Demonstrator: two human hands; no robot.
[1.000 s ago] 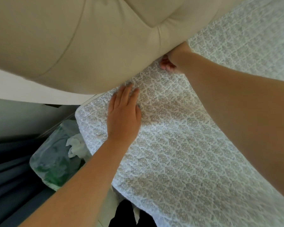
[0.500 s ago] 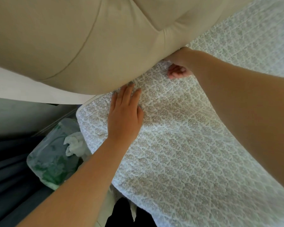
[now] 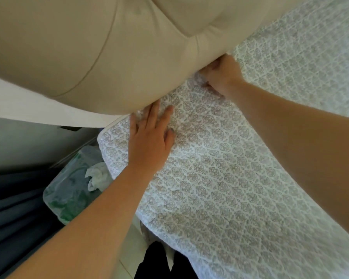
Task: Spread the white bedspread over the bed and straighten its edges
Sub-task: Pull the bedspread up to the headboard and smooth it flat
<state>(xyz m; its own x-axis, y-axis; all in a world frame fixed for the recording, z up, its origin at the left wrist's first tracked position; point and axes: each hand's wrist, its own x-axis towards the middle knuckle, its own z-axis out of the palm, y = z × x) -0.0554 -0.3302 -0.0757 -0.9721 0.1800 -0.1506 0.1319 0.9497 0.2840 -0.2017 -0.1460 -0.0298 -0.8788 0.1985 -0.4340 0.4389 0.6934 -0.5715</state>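
While the white bedspread (image 3: pixel 240 178) lies over the bed, filling the view from the centre out to 3 and 5 o'clock, the left hand (image 3: pixel 149 139) presses flat on it near its corner, grip wide with fingers straight. At 1 o'clock from it, the right hand (image 3: pixel 223 75) curls its grip into the bunched edge under the beige headboard (image 3: pixel 89 47). A lined bin (image 3: pixel 69 190) stands at 8 o'clock.

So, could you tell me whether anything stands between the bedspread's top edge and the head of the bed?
Only the padded beige headboard, which bulges over that edge. The right hand grips the bedspread beneath it; the left hand presses flat alongside. Nothing else visible.
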